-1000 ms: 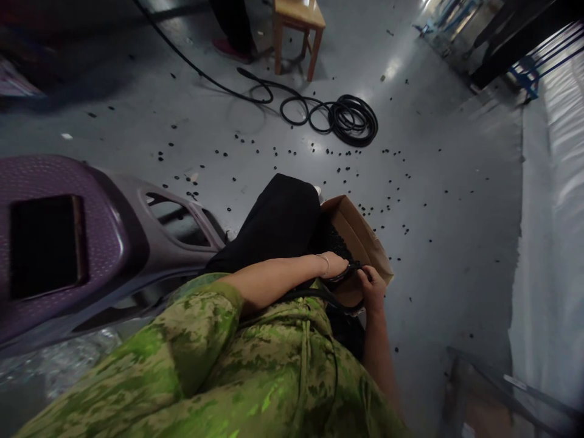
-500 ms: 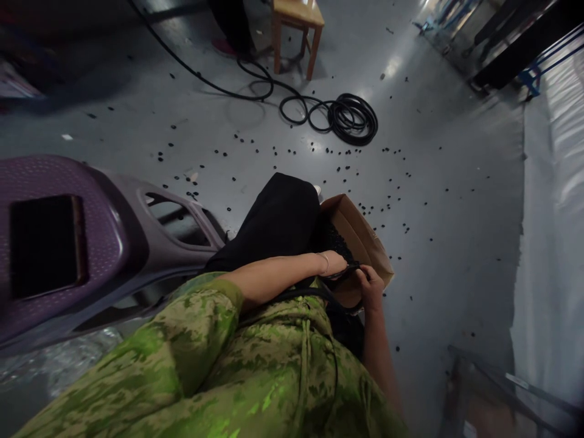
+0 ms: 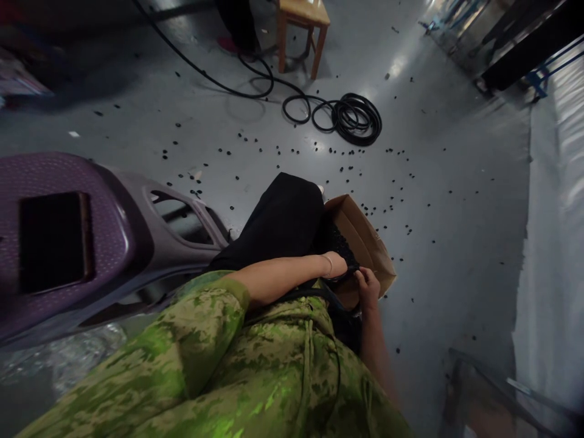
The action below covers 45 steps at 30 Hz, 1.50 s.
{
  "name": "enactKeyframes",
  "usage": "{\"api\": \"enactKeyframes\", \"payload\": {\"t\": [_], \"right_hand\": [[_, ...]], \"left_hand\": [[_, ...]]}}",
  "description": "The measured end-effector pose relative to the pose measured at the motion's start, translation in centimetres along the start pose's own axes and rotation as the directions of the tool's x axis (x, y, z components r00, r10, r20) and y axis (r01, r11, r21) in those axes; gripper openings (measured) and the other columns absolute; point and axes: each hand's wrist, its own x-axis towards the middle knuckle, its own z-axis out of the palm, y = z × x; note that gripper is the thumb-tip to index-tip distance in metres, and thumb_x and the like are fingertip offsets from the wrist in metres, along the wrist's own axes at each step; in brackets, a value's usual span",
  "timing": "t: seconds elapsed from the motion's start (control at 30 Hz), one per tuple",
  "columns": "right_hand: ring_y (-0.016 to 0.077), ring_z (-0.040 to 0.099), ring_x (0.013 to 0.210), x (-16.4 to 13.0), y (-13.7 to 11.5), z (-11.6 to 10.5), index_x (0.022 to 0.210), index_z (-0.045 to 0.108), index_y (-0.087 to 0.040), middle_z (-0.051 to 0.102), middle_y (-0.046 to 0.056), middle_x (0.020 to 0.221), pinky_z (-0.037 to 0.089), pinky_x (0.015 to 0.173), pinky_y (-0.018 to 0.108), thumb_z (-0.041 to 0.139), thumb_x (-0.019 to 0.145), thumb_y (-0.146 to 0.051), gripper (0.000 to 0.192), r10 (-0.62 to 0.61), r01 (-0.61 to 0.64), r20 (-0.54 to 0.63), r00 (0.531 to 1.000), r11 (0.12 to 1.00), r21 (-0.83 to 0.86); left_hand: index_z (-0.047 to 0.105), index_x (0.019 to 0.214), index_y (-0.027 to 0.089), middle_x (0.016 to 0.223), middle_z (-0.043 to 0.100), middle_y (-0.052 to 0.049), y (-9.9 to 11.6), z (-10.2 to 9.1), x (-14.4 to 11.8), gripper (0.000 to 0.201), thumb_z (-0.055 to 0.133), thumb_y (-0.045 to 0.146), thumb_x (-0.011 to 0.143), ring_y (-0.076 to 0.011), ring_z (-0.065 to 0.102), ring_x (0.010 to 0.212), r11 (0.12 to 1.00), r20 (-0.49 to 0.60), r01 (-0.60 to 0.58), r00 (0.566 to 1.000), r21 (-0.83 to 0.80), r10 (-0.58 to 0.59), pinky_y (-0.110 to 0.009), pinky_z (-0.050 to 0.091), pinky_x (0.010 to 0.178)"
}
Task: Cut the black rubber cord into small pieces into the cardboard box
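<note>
In the head view, the person is sitting and looking down over a green camouflage top [image 3: 255, 371] and a black-clad knee [image 3: 283, 222], with both hands meeting just above a brown cardboard box [image 3: 365, 243] that is resting against the leg near the floor. The left hand [image 3: 337, 265], wearing a thin bracelet at the wrist, is reaching across the lap and lying over the near edge of the box, its fingers curling around a thin black cable [image 3: 314, 293] that is running back along the forearm toward the body; its grip is looking closed on the cable, though the fingertips are hidden. The right hand [image 3: 367, 286] is sitting just beside the left, touching it, with the fingers bent inward and pinching a small dark piece at the cable's end; the piece is too small and dark to identify. Inside the box, directly beneath and beyond both hands, a heap of small black parts [image 3: 340, 243] is lying. Many more small black bits [image 3: 347, 167] are lying scattered over the grey floor [image 3: 447, 243]. Farther off, a coiled black hose [image 3: 353, 118] is lying near a wooden chair [image 3: 303, 27]. To the person's left, a purple plastic stool [image 3: 95, 243] is standing close, and white sheeting [image 3: 554, 231] is running down the right edge
</note>
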Motion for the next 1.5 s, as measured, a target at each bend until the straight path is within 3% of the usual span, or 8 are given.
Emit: {"api": "enactKeyframes", "payload": {"t": [0.27,0.43,0.73,0.87,1.07,1.3,1.5], "right_hand": [[0.0176,0.058,0.072,0.0,-1.1,-1.2,0.081,0.064,-0.019,0.067,0.004,0.075,0.045,0.066,0.026,0.052,0.076,-0.050,0.034,-0.055,0.057,0.116,0.992,0.998,-0.020],[0.0187,0.060,0.074,0.0,-0.4,-0.3,0.084,0.065,-0.018,0.068,0.006,0.081,0.045,0.068,0.028,0.051,0.076,-0.053,0.038,-0.036,0.038,0.062,0.997,0.999,-0.030],[0.0191,0.060,0.076,-0.3,0.2,1.1,0.086,0.065,-0.017,0.069,0.007,0.083,0.045,0.072,0.029,0.049,0.076,-0.052,0.040,-0.003,0.003,0.020,1.000,1.000,-0.008],[0.0180,0.059,0.073,0.0,-0.2,0.1,0.085,0.066,-0.017,0.068,0.006,0.079,0.045,0.069,0.027,0.049,0.076,-0.054,0.041,-0.026,0.026,0.026,0.999,1.000,-0.009],[0.0162,0.057,0.070,0.6,-0.9,-1.5,0.080,0.066,-0.017,0.067,0.004,0.074,0.043,0.066,0.025,0.051,0.078,-0.050,0.035,-0.136,0.147,0.152,0.979,0.987,-0.062],[0.0177,0.059,0.070,0.0,-0.8,0.3,0.081,0.066,-0.018,0.069,0.006,0.077,0.045,0.067,0.027,0.049,0.077,-0.053,0.039,-0.081,0.086,0.068,0.994,0.994,-0.065],[0.0165,0.058,0.070,0.1,-1.5,1.1,0.080,0.065,-0.019,0.067,0.004,0.075,0.044,0.068,0.025,0.046,0.080,-0.049,0.036,-0.101,0.110,0.129,0.987,0.992,-0.063]], "left_hand": [[0.067,0.098,0.008,0.096,0.069,-0.020,-0.1,-0.5,-0.7,0.032,0.068,0.024,0.071,-0.0257,0.067,0.086,0.999,0.001,-0.024,1.000,-0.042,0.024,-0.030,0.052,0.071],[0.070,0.092,0.009,0.089,0.070,-0.018,-0.2,-0.1,-0.3,0.024,0.066,0.022,0.072,-0.0255,0.067,0.084,0.996,-0.002,-0.079,0.997,0.048,0.079,-0.031,0.053,0.073],[0.071,0.086,0.009,0.089,0.070,-0.019,-0.1,0.3,0.2,0.019,0.068,0.020,0.071,-0.0266,0.067,0.085,0.999,0.018,-0.023,1.000,0.030,0.023,-0.031,0.052,0.072],[0.070,0.088,0.010,0.092,0.070,-0.019,0.1,-0.1,-0.2,0.019,0.067,0.020,0.072,-0.0255,0.067,0.086,0.999,-0.021,0.035,0.999,-0.033,-0.036,-0.030,0.052,0.072],[0.068,0.097,0.009,0.096,0.069,-0.018,-0.2,-0.3,-0.5,0.030,0.069,0.024,0.070,-0.0241,0.067,0.086,0.999,-0.031,-0.014,0.999,-0.041,0.013,-0.029,0.052,0.073],[0.070,0.092,0.008,0.092,0.070,-0.019,-0.1,0.3,0.0,0.022,0.064,0.020,0.075,-0.0277,0.067,0.086,0.998,0.033,-0.030,0.999,0.057,0.028,-0.032,0.052,0.069],[0.067,0.103,0.010,0.100,0.069,-0.019,0.0,0.1,0.1,0.027,0.047,0.016,0.087,-0.0225,0.066,0.090,0.999,-0.071,0.042,0.997,0.022,-0.041,-0.029,0.051,0.075]]}}
